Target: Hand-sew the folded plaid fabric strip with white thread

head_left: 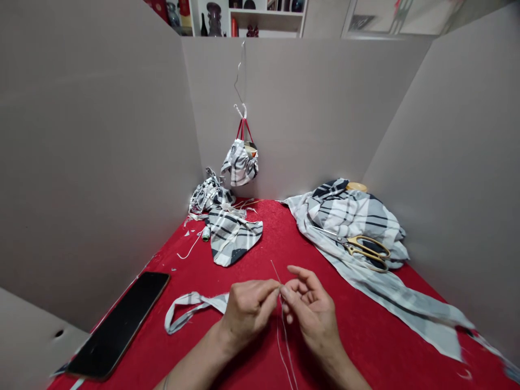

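My left hand (251, 307) and my right hand (312, 313) meet at their fingertips above the red cloth. A thin, straight needle (275, 269) points up and away from the left hand's pinch. White thread (286, 344) hangs in two strands from the joined fingertips toward me. The right thumb and a finger close on the thread at that spot, while its index finger stays raised; the exact grip is partly hidden. Beside the left wrist lies a looped checked fabric strip (190, 303), one end passing behind that hand.
Gold-handled scissors (368, 250) rest on a checked cloth heap (365, 214) at right. A phone (119, 325) lies at left. Farther back are a thread spool (206, 233), a checked fabric piece (235, 235) and scraps (209, 195). A checked pouch (240, 162) hangs by the back panel (309, 108).
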### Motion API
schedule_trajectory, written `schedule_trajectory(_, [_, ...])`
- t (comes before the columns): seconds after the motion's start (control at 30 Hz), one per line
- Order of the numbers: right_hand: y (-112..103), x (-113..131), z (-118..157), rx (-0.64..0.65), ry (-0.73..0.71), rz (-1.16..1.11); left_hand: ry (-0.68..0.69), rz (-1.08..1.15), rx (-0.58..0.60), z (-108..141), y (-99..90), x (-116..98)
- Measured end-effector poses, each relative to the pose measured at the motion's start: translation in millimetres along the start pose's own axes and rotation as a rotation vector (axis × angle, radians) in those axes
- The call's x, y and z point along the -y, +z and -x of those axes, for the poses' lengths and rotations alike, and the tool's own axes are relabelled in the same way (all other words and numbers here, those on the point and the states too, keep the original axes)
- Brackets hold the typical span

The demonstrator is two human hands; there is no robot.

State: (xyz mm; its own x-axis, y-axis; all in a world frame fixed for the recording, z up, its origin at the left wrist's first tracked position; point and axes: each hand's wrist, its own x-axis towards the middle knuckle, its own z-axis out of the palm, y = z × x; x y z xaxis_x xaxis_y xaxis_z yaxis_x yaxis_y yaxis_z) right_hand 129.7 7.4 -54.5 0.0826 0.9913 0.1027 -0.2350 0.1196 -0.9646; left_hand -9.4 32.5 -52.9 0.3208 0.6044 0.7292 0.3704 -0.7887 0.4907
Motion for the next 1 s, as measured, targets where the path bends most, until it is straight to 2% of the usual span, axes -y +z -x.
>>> schedule_trajectory(0.13, [-12,-4,-6,-0.009,0.064,0.162,-0.204,0.04,-0.122,-1,-4.4,4])
schedule_trajectory(0.2, [-17,-5,-9,-0.014,-0.029,0.309,-0.296,0.062,-0.157,-1,-6.7,5])
schedule_trajectory(0.33, [-19,0,-9,0.017,-0.248,0.438,-0.402,0.12,-0.157,-1,-7.9,4])
schedule_trajectory(0.47, [-14,3,-3,0.103,-0.297,0.391,-0.49,0.157,-0.134,-1,-7.3,4])
schedule_trajectory(0.57, [-14,-1,-3,0.09,-0.3,0.393,-0.549,0.213,-0.09,-1,-6.9,3])
schedule_trajectory(0.7, [-21,-4,-11,0.028,-0.221,0.352,-0.752,0.487,0.026,-3,-7.9,-1])
schedule_trajectory(0.8, [-30,3,-17,0.092,-0.12,0.286,-0.899,0.736,0.093,-4,-11.1,-3])
schedule_trajectory(0.9, [-38,9,-21,0.206,-0.037,0.243,-0.88,0.819,0.116,-5,-15.0,-4])
schedule_trajectory(1.0, [-42,10,-26,0.307,0.129,0.177,-0.817,0.769,0.138,-5,-16.8,-4])
